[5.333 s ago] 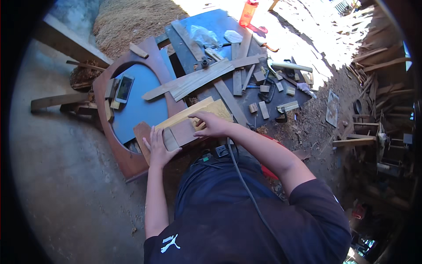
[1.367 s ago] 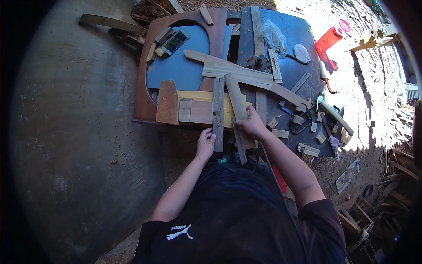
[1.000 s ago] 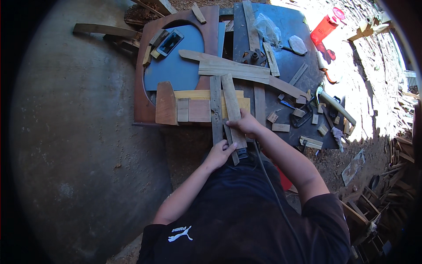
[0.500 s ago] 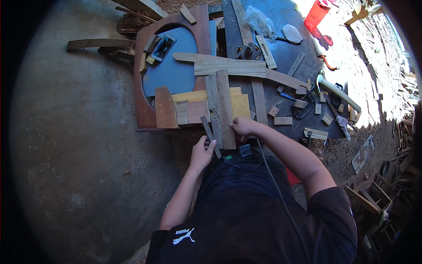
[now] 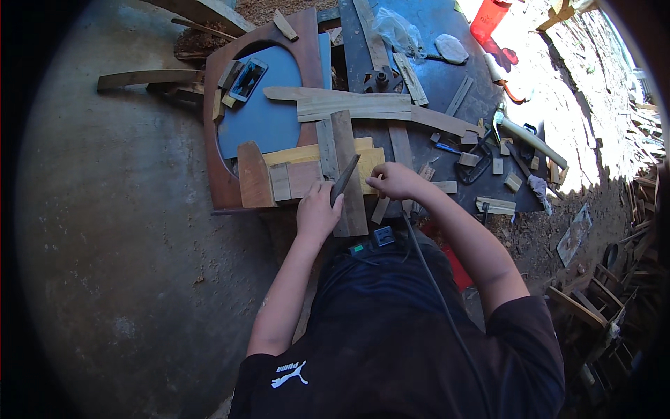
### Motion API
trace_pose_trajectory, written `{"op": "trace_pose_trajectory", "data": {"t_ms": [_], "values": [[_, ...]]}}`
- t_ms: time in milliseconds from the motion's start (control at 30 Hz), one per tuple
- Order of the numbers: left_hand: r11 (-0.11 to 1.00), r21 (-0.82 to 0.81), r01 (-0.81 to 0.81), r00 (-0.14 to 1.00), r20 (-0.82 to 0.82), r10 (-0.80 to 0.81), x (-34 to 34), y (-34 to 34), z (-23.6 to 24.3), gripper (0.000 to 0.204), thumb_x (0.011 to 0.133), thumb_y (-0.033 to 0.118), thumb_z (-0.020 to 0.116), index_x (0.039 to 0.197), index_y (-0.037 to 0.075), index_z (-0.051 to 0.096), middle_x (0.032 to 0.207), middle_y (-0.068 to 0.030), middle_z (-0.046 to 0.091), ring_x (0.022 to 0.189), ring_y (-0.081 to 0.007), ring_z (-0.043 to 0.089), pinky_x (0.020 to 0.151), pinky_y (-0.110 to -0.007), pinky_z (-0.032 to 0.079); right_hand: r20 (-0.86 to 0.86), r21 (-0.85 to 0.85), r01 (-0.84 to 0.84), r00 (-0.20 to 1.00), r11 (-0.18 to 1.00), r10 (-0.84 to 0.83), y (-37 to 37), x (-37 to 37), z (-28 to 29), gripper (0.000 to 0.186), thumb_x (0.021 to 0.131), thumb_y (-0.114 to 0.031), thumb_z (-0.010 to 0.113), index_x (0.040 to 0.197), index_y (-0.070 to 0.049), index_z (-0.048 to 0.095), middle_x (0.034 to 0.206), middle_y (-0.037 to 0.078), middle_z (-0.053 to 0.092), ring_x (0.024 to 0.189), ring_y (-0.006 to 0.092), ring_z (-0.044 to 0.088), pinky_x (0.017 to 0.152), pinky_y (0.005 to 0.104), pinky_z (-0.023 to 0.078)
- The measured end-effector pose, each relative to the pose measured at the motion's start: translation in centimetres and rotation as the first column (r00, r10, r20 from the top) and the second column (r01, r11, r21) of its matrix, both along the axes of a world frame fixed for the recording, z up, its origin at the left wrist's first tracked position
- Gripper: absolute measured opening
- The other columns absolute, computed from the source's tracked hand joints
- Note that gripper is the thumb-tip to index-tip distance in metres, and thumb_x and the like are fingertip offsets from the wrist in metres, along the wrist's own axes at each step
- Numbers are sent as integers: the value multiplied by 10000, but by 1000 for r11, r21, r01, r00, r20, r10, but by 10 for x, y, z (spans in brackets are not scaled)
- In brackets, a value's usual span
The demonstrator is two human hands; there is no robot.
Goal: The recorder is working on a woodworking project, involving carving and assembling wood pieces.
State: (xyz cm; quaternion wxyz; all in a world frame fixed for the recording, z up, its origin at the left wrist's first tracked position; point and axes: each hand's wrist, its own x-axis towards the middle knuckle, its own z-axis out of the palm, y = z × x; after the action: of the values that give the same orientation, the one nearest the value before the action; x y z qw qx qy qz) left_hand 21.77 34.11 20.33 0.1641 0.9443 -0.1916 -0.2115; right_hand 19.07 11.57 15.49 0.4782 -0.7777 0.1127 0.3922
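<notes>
left hand [image 5: 319,213], grip clamped on the strip [image 5: 346,177], tilted over the planks [image 5: 354,200]! right hand [image 5: 396,183] just right of the planks, can't tell if its grip's closed; phone [image 5: 248,79] beyond them, leftward.

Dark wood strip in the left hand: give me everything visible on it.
The dark wood strip is short and narrow, grey-brown, apparently bare wood, its far end narrowing to a point. The left hand grips its near end between thumb and fingers, hiding that end. It slants away from the person and to the right, across the view of the brown slat. Whether it touches that slat or is held just above cannot be told.
</notes>
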Motion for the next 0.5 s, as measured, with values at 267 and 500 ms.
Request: {"op": "trace_pose_trajectory", "data": {"t_ms": [267, 500], "values": [[966, 14, 259, 964, 65, -259, -8, 5, -15, 298, 795, 130, 770, 1088, 113, 711, 1046, -73, 627, 1044, -289, 613, 909, -432, 490, 144, -1, 567, 815, 823, -561, -91, -52, 13, 273, 944, -284, 652, 1047, -33, 685, 782, 97, 706, 716, 206, 690, 674, 365, 544], [951, 40, 307, 940, 146, -310, -10, -3, -24, 311, 779, 123, 773, 1085, 129, 718, 1040, -44, 632, 1033, -264, 613, 881, -430, 471, 409, -594, 279, 912, 755, -16, -110, -135, -41, 349, 816, -125, 678, 1164, -113, 654, 1078, 122, 654, 1082, 332, 625, 896, 463, 534]]}}
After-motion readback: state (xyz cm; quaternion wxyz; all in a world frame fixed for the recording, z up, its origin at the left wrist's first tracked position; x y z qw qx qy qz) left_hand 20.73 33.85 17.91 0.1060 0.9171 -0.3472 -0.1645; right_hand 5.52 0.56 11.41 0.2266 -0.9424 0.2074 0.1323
